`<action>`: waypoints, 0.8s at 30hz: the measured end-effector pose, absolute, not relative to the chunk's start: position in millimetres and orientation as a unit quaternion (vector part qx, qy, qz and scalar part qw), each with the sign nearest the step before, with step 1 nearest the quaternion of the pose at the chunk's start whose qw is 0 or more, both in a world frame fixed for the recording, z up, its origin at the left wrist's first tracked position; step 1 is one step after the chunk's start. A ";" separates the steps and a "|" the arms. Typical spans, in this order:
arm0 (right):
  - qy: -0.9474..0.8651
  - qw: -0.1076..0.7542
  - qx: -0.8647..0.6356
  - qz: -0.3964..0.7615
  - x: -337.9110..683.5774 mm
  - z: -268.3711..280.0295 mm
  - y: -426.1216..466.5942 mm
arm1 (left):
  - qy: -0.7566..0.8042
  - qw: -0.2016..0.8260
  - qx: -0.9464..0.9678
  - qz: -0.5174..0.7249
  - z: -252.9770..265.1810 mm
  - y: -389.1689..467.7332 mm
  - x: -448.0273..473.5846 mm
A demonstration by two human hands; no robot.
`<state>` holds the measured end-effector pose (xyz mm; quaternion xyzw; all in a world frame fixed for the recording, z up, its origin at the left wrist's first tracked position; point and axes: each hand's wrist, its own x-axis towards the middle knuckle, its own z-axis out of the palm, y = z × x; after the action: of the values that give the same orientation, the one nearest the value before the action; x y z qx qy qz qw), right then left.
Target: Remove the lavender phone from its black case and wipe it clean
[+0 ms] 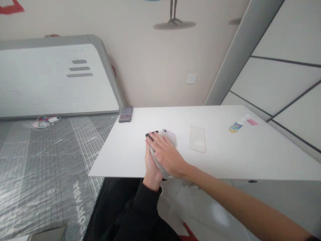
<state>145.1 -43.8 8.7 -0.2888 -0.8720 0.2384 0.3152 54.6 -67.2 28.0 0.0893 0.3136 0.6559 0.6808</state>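
Where white tabletop (225,160) meets its near edge, both hands pressed around dark phone (151,135): left hand (150,164) gripping beneath, right hand (167,152) flat over pale cloth (168,134). Clear case (197,139) just right; small bottle (235,126) farther off.

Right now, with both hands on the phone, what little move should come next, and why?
Probably keep wiping: the right hand presses a white cloth flat on the phone, which the left hand steadies. The clear case lies apart, untouched.
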 end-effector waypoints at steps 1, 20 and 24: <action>-0.850 0.337 -0.305 0.266 148.2 9.6 -37.2 | 0.305 0.688 0.075 0.654 28.8 -67.3 55.0; -0.818 0.388 -0.383 0.184 125.5 -11.8 -42.1 | 0.246 0.672 0.031 0.698 28.9 -72.8 56.3; -0.828 0.384 -0.366 0.183 126.3 -13.3 -36.5 | 0.247 0.678 0.029 0.692 29.3 -72.8 58.9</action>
<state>126.3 -36.5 -13.3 -0.3656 -0.8279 0.1833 0.3838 58.9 -72.8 29.3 0.0293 0.2467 0.6918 0.6780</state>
